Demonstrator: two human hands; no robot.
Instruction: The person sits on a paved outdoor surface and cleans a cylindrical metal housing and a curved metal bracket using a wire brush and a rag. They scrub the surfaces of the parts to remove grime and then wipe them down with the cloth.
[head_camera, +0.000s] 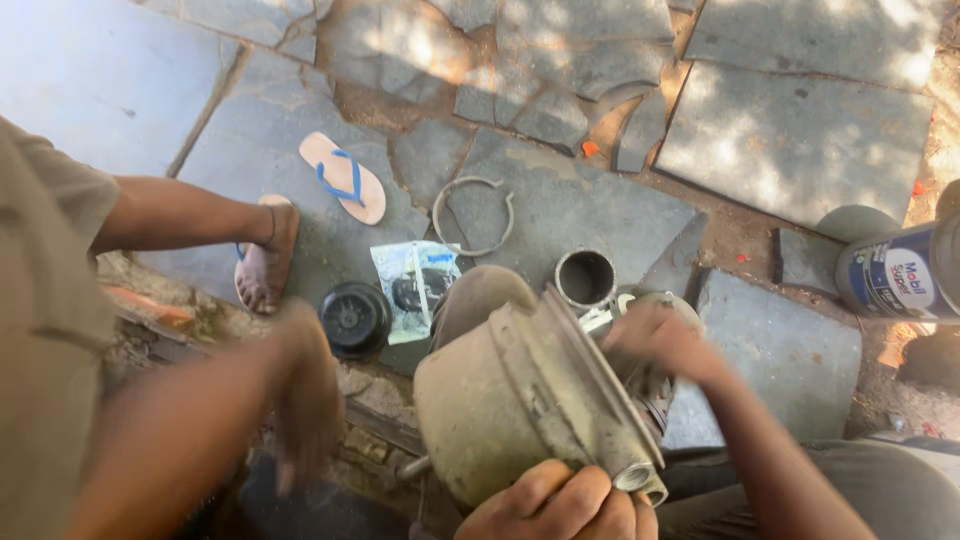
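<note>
Evidently some stripping is already done: a clamp ring (472, 215), a black cap (355, 318), a short metal sleeve (585, 278) and a plastic bag of small parts (415, 280) lie loose on the stone paving (790, 130). The dusty drum-shaped housing (510, 400) is off the ground, over the person's lap. The left hand (555, 505) has its grip closed around the near end. The right hand (655, 340) is blurred at the far rim, so I cannot tell its grip. A co-worker's hand (305, 395) hovers left of it, apart
</note>
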